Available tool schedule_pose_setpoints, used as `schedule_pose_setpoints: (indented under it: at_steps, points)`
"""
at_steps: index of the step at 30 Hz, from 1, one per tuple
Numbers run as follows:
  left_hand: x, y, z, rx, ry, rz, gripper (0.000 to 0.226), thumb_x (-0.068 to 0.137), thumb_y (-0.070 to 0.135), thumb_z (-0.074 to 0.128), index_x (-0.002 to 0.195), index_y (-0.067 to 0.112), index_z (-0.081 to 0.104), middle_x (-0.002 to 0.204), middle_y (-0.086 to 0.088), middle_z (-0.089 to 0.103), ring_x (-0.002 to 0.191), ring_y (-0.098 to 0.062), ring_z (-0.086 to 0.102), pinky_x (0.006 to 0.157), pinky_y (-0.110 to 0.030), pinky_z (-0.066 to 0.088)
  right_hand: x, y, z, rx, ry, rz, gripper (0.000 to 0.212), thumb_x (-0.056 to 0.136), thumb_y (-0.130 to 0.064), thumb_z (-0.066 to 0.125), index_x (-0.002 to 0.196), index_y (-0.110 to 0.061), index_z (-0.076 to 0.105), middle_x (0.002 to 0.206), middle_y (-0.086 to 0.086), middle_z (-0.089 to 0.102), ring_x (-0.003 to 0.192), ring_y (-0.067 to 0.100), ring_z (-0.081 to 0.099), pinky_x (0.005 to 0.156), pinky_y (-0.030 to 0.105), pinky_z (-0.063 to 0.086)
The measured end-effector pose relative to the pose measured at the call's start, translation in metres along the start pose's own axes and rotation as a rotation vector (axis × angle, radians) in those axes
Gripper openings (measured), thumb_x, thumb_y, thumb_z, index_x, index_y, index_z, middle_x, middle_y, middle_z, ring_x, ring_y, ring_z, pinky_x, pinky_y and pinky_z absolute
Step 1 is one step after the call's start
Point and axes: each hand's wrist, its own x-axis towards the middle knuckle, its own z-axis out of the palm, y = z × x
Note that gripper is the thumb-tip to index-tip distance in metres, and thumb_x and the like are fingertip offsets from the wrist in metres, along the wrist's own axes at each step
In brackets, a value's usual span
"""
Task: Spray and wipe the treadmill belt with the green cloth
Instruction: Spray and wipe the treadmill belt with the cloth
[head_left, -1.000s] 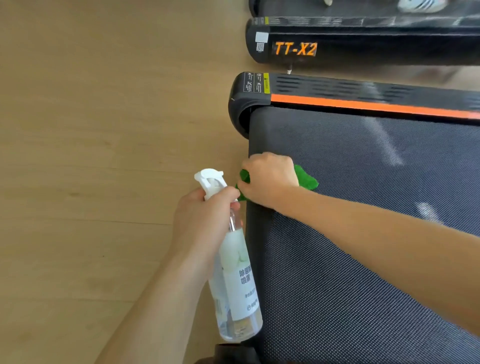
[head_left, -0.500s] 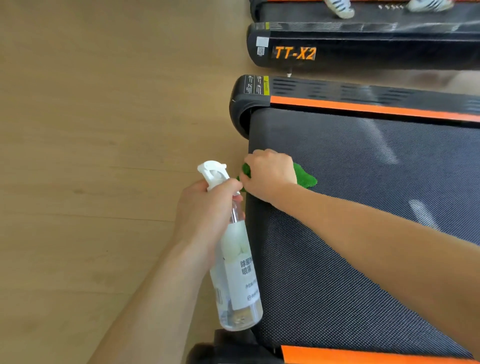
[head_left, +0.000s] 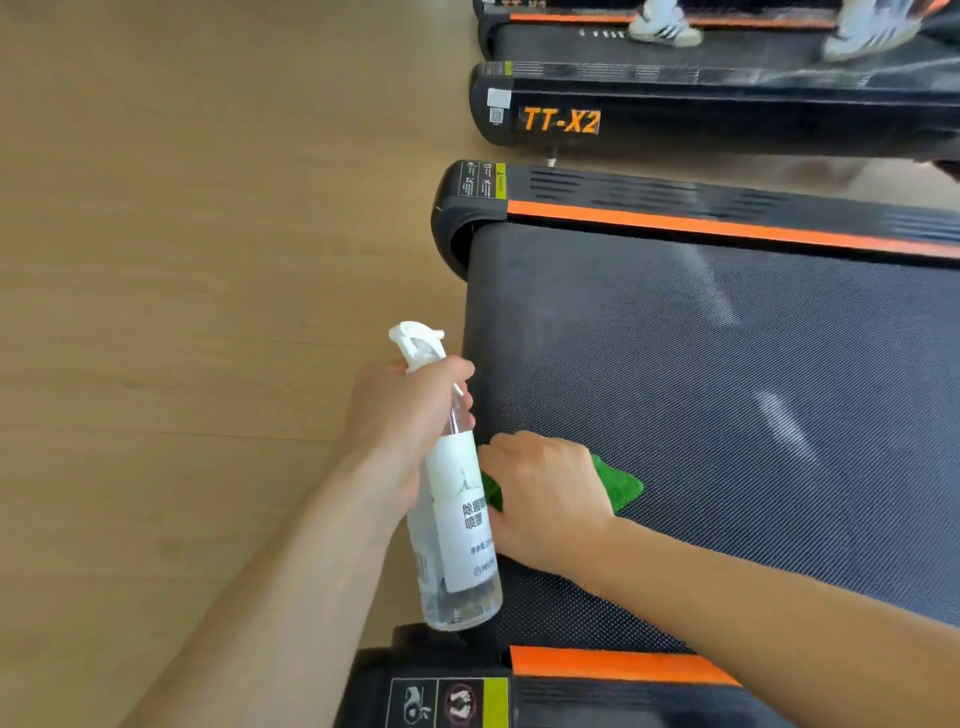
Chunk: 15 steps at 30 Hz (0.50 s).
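Note:
The dark textured treadmill belt (head_left: 727, 374) fills the right half of the view, between orange-striped side rails. My right hand (head_left: 545, 493) presses a bunched green cloth (head_left: 621, 486) onto the belt near its left end, fingers curled over it; most of the cloth is hidden under the hand. My left hand (head_left: 410, 415) grips the neck of a clear spray bottle (head_left: 457, 525) with a white trigger head and a white label. The bottle hangs upright just off the belt's left edge, overlapping the right hand.
Light wooden floor (head_left: 182, 312) spreads to the left. A second treadmill marked TT-X2 (head_left: 561, 122) stands beyond the far rail (head_left: 675, 226), with a person's sneakers (head_left: 665, 28) on a belt at the top. The near rail (head_left: 613, 667) carries warning stickers.
My right hand has slid the green cloth along the belt's left end toward the near rail. The view has tipped so the near rail shows. My left hand still holds the bottle.

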Motion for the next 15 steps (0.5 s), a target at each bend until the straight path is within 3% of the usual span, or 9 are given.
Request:
schedule_pose_setpoints:
  at_steps: [4,7,12,15]
  points:
    - [-0.01,0.001,-0.002,0.109,-0.044,-0.01,0.023,0.086,0.032,0.079,0.075,0.013,0.074,0.058,0.001,0.069,0.052,-0.016,0.065,0.058,-0.026,0.05,0.0,-0.001,0.0,0.018,0.048,0.016,0.033,0.082,-0.05,0.058,0.066,-0.021,0.055,0.062,-0.007,0.049,0.056,0.017,0.049,0.048,0.027,0.036]
    - [-0.014,0.002,-0.003,0.124,-0.034,-0.015,0.024,0.086,0.028,0.078,0.069,0.013,0.07,0.061,-0.002,0.07,0.057,-0.022,0.066,0.062,-0.03,0.052,0.0,-0.003,-0.002,0.026,0.08,0.012,0.033,0.083,-0.049,0.053,0.066,-0.021,0.057,0.062,-0.007,0.049,0.056,0.018,0.05,0.048,0.027,0.036]
    - [-0.018,0.004,-0.005,0.185,-0.058,-0.001,0.031,0.083,0.045,0.079,0.069,0.017,0.072,0.061,-0.001,0.071,0.053,-0.02,0.066,0.063,-0.029,0.053,0.0,0.0,-0.002,0.029,0.038,-0.024,0.035,0.087,-0.049,0.05,0.069,-0.02,0.059,0.063,-0.008,0.05,0.057,0.017,0.05,0.049,0.028,0.038]
    - [-0.015,0.002,-0.004,0.201,-0.085,-0.01,0.03,0.085,0.04,0.079,0.068,0.016,0.071,0.061,-0.001,0.072,0.057,-0.02,0.069,0.064,-0.029,0.052,0.004,0.01,-0.001,0.033,0.014,-0.087,0.038,0.092,-0.049,0.048,0.071,-0.02,0.061,0.065,-0.007,0.052,0.058,0.017,0.051,0.05,0.028,0.039]
